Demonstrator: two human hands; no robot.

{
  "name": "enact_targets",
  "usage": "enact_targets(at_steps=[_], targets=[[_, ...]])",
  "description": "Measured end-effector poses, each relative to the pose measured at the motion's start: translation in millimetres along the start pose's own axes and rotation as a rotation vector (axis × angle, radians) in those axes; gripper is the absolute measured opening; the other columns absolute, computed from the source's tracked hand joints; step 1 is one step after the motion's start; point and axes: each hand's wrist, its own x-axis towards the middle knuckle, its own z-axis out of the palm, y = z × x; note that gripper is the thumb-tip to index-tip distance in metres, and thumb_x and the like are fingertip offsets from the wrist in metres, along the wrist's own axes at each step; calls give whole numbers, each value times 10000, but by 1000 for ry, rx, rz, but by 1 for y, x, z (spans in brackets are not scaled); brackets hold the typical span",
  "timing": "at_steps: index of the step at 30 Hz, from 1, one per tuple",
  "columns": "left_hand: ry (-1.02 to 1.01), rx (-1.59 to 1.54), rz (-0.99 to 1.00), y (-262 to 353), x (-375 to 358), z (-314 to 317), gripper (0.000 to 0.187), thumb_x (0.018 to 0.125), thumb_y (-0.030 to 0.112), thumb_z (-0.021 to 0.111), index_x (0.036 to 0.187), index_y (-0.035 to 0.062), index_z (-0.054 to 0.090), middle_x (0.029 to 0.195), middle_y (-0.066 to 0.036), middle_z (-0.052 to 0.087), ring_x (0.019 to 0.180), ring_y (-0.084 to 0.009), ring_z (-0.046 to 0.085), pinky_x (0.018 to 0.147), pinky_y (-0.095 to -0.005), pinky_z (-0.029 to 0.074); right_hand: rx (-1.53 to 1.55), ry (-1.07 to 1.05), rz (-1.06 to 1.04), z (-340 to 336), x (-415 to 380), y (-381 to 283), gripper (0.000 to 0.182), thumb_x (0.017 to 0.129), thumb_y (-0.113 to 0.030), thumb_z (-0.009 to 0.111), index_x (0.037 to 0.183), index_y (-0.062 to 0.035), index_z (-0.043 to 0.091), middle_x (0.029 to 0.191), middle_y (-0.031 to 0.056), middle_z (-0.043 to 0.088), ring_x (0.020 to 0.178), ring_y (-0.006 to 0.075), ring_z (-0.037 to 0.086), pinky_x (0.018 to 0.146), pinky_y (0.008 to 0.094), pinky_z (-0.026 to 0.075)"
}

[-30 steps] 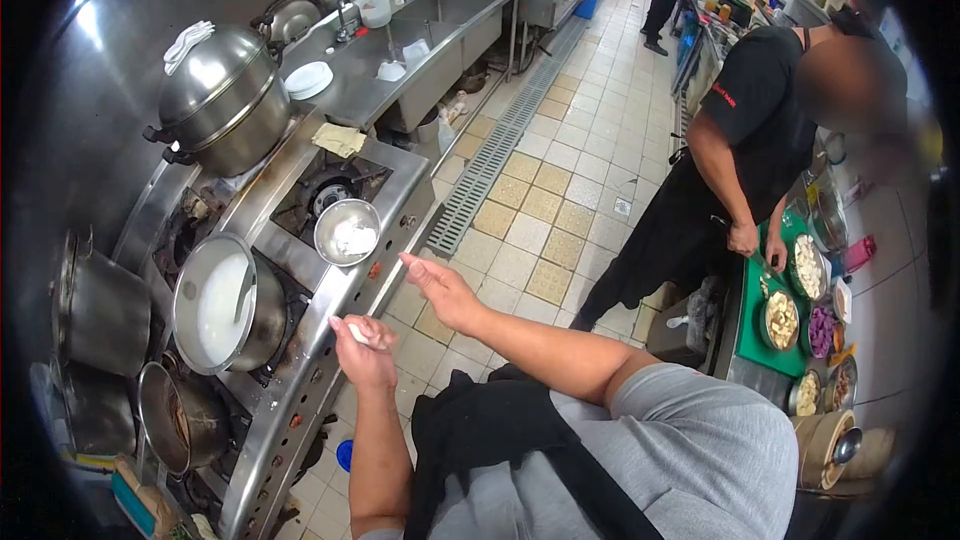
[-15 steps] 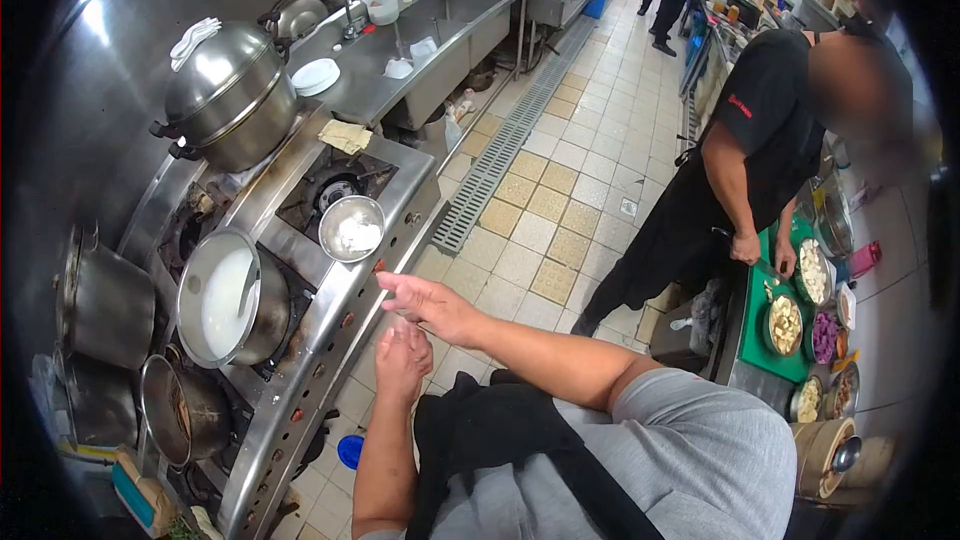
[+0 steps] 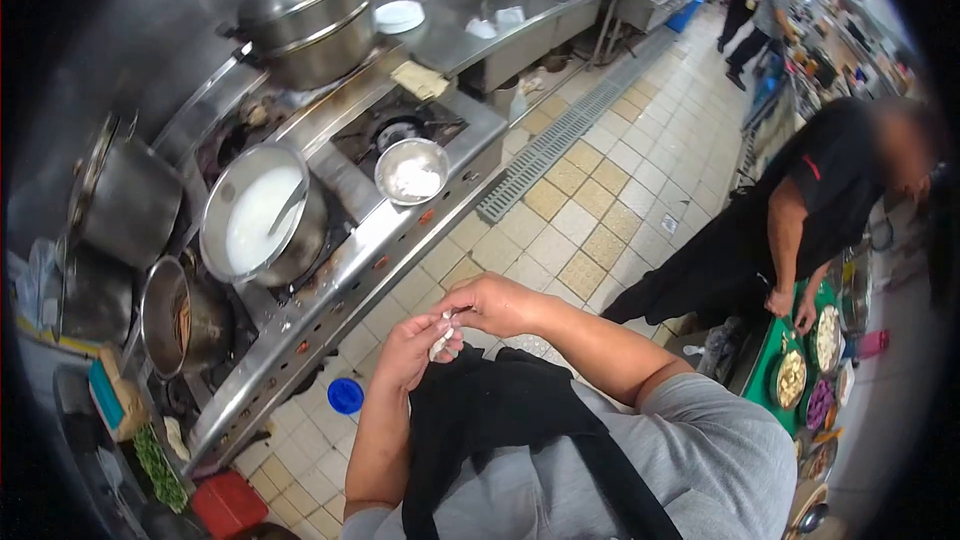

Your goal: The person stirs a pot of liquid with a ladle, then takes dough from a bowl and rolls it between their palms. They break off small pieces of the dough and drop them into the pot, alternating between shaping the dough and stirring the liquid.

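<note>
Pinching from one side and cradling from the other, the fingers of both hands meet on a small white piece. The left hand (image 3: 408,350) is curled loosely around the white piece (image 3: 441,340); the right hand (image 3: 500,306) has its thumb and fingertips drawn together at the far end. The piece lies right within the left fingers and directly under the right fingertips, so the left is nearer to most of it. Its long axis appears to run from the left fingers up toward the right pinch. It looks matte, soft and irregular, perhaps dough-like.

Just behind the fingers hangs a black cloth apron (image 3: 505,410). Left of them, toward the body, a round, smooth blue object (image 3: 345,396) is on the tiled floor (image 3: 550,230).

Ahead of the fingers and slightly left, well apart, stands a shiny round metal bowl (image 3: 408,148) with white, powdery-looking contents (image 3: 417,178). Farther left, a deep metal pot (image 3: 312,236) holds opaque white liquid (image 3: 255,220), a utensil (image 3: 288,208) leaning in it.
</note>
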Motion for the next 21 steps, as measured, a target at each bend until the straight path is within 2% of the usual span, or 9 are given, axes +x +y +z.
enact_targets(at_steps=[2, 5, 7, 12, 15, 16, 18, 21], targets=[[46, -45, 31, 3, -11, -4, 217, 947, 168, 558, 1064, -10, 595, 840, -57, 619, 679, -143, 614, 547, -250, 485, -85, 63, -169, 8, 12, -2, 264, 808, -41, 660, 1067, -87, 678, 911, 108, 670, 860, 287, 649, 756, 366, 517], [-17, -51, 31, 5, -20, -25, 229, 957, 188, 540, 1089, 8, 591, 805, -37, 592, 619, -108, 553, 495, -213, 434, -175, 67, -233, 19, 32, -8, 235, 801, -65, 674, 1034, -89, 683, 890, 103, 658, 834, 300, 640, 729, 381, 509], [55, -75, 64, 7, -27, -40, 227, 973, 216, 510, 1066, 24, 587, 778, -3, 563, 609, -71, 487, 491, -187, 361, -202, 65, -240, 29, 51, -10, 228, 797, -76, 679, 1025, -83, 681, 880, 105, 650, 836, 308, 634, 721, 387, 506], [70, -29, 65, 40, -51, -90, 213, 959, 221, 517, 1043, 40, 588, 756, 10, 554, 591, -53, 467, 479, -163, 333, -164, 64, -336, 51, 104, -35, 180, 764, -102, 656, 934, -50, 688, 865, 140, 630, 839, 362, 620, 733, 417, 496], [62, 133, 40, 57, -62, -129, 193, 945, 219, 531, 967, 51, 622, 742, 23, 575, 589, -34, 466, 487, -159, 329, -324, 36, -394, 68, 132, -50, 104, 738, -97, 635, 810, -21, 641, 800, 145, 605, 816, 361, 621, 704, 435, 496], [60, 132, 39, 65, -65, -140, 193, 945, 219, 531, 967, 51, 622, 742, 23, 575, 589, -34, 466, 487, -159, 329, -325, 36, -391, 73, 140, -53, 104, 738, -97, 635, 810, -21, 641, 800, 145, 605, 816, 361, 621, 704, 435, 496], [43, 235, 44, 77, -71, -161, 200, 941, 231, 539, 952, 52, 627, 738, 21, 575, 596, -38, 469, 501, -167, 335, -422, 46, -438, 82, 156, -58, 135, 776, -89, 664, 906, -56, 659, 825, 121, 597, 806, 335, 615, 672, 413, 498], [54, 279, 69, 92, -76, -182, 230, 941, 261, 545, 974, 50, 632, 729, 21, 569, 610, -41, 471, 521, -183, 346, -415, 104, -447, 91, 176, -69, 111, 796, -107, 662, 902, -74, 665, 814, 108, 611, 764, 327, 622, 655, 407, 507]])
